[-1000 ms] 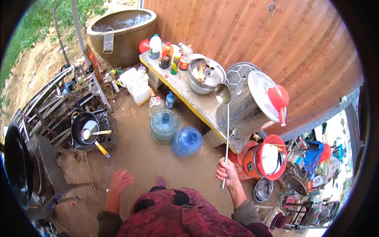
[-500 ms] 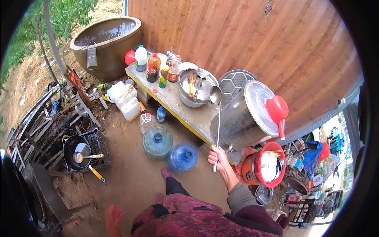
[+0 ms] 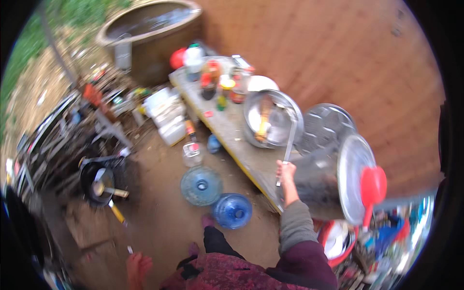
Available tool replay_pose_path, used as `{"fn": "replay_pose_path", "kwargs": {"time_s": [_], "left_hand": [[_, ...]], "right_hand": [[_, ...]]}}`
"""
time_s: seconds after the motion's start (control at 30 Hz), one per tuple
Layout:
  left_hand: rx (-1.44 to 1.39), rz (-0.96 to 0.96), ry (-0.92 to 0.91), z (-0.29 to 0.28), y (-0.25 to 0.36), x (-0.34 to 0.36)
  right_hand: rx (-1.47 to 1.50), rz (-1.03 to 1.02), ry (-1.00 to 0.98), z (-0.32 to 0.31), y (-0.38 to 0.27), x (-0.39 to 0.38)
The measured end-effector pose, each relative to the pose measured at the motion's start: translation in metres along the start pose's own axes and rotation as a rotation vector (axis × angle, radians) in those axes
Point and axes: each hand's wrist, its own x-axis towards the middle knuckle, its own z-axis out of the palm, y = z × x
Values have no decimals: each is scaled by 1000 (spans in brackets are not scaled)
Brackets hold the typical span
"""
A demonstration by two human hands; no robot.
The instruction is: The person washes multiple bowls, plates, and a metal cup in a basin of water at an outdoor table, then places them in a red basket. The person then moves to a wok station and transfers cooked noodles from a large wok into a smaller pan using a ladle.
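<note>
My right hand (image 3: pixel 286 171) is closed round the long handle of a metal ladle (image 3: pixel 291 140). The ladle's upper end reaches over a silver basin (image 3: pixel 251 118) on the low bench, its bowl too blurred to tell from the basin. Inside the basin lies a brush-like bundle (image 3: pixel 264 118) with a light brown end. My left hand (image 3: pixel 138 266) hangs low at the left of my body, its fingers smeared by motion. A small white bit (image 3: pixel 129 249) shows just above it; whether the hand touches it I cannot tell.
Several bottles stand on the bench (image 3: pixel 227 128). A large metal drum (image 3: pixel 314 186) with a red dipper (image 3: pixel 373 187) on its lid is at the right. Two water jugs (image 3: pixel 233 211) stand on the ground. A wok (image 3: pixel 92 181) and a large vat (image 3: pixel 154 53) are at the left.
My right hand has moved the ladle forward from beside the drum to over the basin. The view has shifted, and blur has set in. The left hand stays low.
</note>
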Motion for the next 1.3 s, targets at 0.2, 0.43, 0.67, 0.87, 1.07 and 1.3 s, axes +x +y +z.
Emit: {"fn": "replay_pose_path", "kwargs": {"time_s": [0.2, 0.43, 0.67, 0.87, 1.07, 1.3], "left_hand": [[105, -101, 204, 15, -1, -2], [-43, -146, 220, -14, -16, 23], [-96, -221, 181, -75, -8, 84], [-124, -192, 214, -165, 32, 159], [-56, -157, 298, -256, 76, 242], [327, -194, 344, -293, 68, 343]], "right_hand": [[-15, 23, -37, 40, 31, 69], [13, 96, -229, 43, 49, 72], [-517, -130, -15, 35, 44, 45], [-790, -748, -225, 118, 27, -84], [-1092, -465, -998, 357, 106, -270], [-1169, -823, -1437, 584, 212, -374]]}}
